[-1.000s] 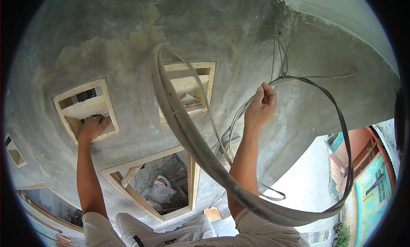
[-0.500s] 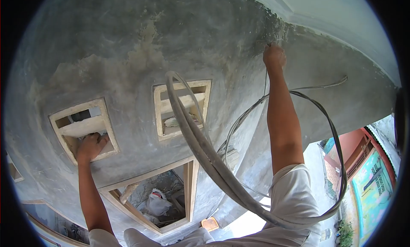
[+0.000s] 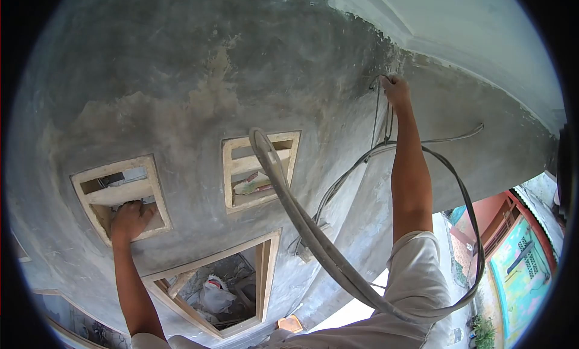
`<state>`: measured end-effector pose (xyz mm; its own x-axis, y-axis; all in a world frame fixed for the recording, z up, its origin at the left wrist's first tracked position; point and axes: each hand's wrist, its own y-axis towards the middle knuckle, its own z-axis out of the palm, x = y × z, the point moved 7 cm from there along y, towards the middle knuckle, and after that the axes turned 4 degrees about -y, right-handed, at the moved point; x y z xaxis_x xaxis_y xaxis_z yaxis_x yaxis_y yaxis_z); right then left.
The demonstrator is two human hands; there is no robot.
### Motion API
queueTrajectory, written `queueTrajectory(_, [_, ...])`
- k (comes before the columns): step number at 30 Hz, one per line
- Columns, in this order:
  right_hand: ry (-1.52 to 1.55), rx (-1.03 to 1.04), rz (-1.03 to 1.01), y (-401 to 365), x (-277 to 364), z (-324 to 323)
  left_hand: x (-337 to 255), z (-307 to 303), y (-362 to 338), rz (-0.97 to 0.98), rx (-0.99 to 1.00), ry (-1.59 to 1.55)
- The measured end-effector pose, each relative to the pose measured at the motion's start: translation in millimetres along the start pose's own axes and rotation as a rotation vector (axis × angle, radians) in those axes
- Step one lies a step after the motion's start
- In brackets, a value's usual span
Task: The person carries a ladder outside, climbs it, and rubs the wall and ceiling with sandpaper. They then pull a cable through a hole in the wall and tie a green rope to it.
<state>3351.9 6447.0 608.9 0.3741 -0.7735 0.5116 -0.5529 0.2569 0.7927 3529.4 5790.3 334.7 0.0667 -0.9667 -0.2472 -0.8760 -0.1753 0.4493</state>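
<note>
Right hand (image 3: 396,91) reaching higher than a second ago, up above the cable coil (image 3: 338,267)

Its arm is stretching nearly straight, fingers curling at thin strands (image 3: 388,123) — whether pinching them, I cannot tell. Below that grip, the coil is looping around the arm. Far left of it, the left hand (image 3: 130,221) is reaching into a wall opening (image 3: 158,189) — fingertips hidden, hold unclear.

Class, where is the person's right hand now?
In the head view, the right hand is high, right of centre, at the thin wires below the ceiling.
</note>
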Motion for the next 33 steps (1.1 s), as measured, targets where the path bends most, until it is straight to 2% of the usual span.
queueTrajectory(2, [-0.172, -0.215, 0.046, 11.7, 4.6, -11.8, 2.1, 2.8, 1.5, -0.015, 0.038, -0.001])
queueTrajectory(3, [-0.174, -0.207, 0.049, 24.4, -6.7, -6.3, 2.7, 4.1, 1.3, -0.018, 0.047, 0.000])
queueTrajectory(5, [-0.569, -0.435, 0.099, 34.7, -37.9, -11.6, 2.2, 2.0, -0.5, -0.031, 0.022, -0.012])
queueTrajectory(6, [-0.576, -0.426, 0.106, 23.9, -39.4, -10.3, -2.4, -1.7, -2.2, -0.023, 0.037, -0.027])
queueTrajectory(8, [-0.337, -0.567, 0.223, -15.4, -44.2, -27.9, 2.3, 5.3, 1.3, -0.002, 0.043, -0.022])
queueTrajectory(9, [-0.348, -0.560, 0.244, -38.5, -44.7, -32.3, 4.7, 6.4, 2.4, 0.016, 0.038, -0.019])
queueTrajectory(11, [-0.251, -0.634, 0.048, -90.5, -27.8, -48.8, 6.9, 6.8, 4.4, 0.035, 0.034, -0.017])
queueTrajectory(14, [-0.248, -0.525, -0.003, -165.1, -27.6, -64.5, 9.0, 13.0, 6.4, 0.039, 0.062, -0.060])
queueTrajectory(17, [-0.207, -0.495, 0.119, -224.8, -50.4, -89.1, 12.3, 16.4, 9.2, 0.036, 0.099, -0.088])
queueTrajectory(19, [-0.279, -0.590, -0.088, -256.6, -69.9, -108.2, 10.6, 18.0, 10.0, 0.052, 0.118, -0.075])
queueTrajectory(21, [-0.508, -0.607, 0.020, -283.9, -105.6, -130.5, 9.7, 16.7, 8.7, 0.064, 0.086, -0.105])
queueTrajectory(23, [-0.666, -0.559, -0.001, -310.2, -155.0, -152.4, 16.1, 23.1, 13.8, 0.093, 0.147, -0.117])
queueTrajectory(24, [-0.577, -0.608, -0.008, -329.0, -148.9, -162.6, 17.8, 27.3, 15.0, 0.107, 0.188, -0.134])
queueTrajectory(25, [-0.615, -0.600, 0.051, -344.3, -165.1, -173.1, 16.2, 29.9, 13.7, 0.119, 0.216, -0.126])
queueTrajectory(27, [-0.410, -0.549, 0.156, -376.1, -211.0, -195.0, 13.6, 26.2, 11.4, 0.144, 0.137, -0.190])
queueTrajectory(29, [-0.506, -0.546, 0.211, -407.0, -240.5, -213.1, 29.8, 36.5, 17.2, 0.212, 0.151, -0.152])
queueTrajectory(31, [-0.559, -0.576, 0.366, -442.2, -247.8, -219.9, 22.8, 37.0, 17.7, 0.276, 0.151, -0.119])
queueTrajectory(33, [-0.602, -0.530, 0.444, -472.9, -261.8, -224.4, 27.9, 35.4, 18.9, 0.134, 0.205, -0.166])
